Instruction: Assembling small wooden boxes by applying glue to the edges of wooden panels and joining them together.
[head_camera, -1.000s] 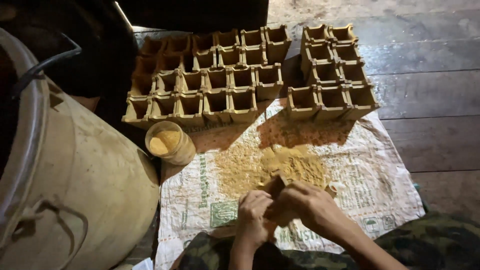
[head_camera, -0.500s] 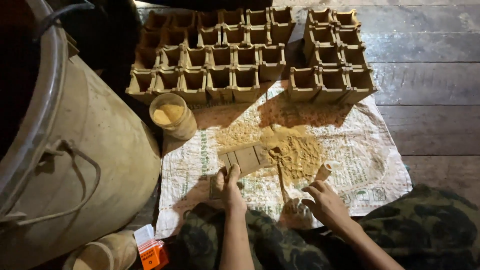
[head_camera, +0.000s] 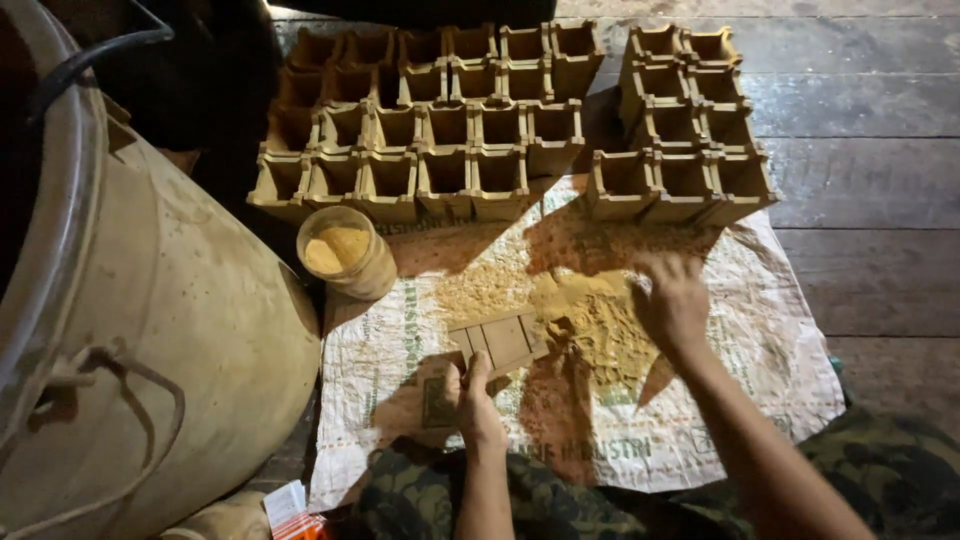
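A flat folded cardboard piece (head_camera: 502, 341) lies on a white woven sack (head_camera: 760, 380) spread on the floor. My left hand (head_camera: 472, 400) rests at its near edge, thumb touching it. My right hand (head_camera: 672, 298) lies palm down, fingers spread, on a pile of yellow-brown powder (head_camera: 590, 325) in the middle of the sack. Neither hand grips anything. Beyond the sack stand rows of square brown cardboard pots (head_camera: 440, 120), with a second smaller group (head_camera: 685, 110) at the right.
A clear plastic cup (head_camera: 345, 252) with yellow powder stands at the sack's far left corner. A large pale drum (head_camera: 170, 330) with a dark handle fills the left side. Wooden floor planks (head_camera: 880, 200) run to the right. My camouflage-clad legs are at the bottom.
My hands have parted: the right one moved up and right onto the powder pile, the left one stays by the flat cardboard piece. The camera tilted slightly.
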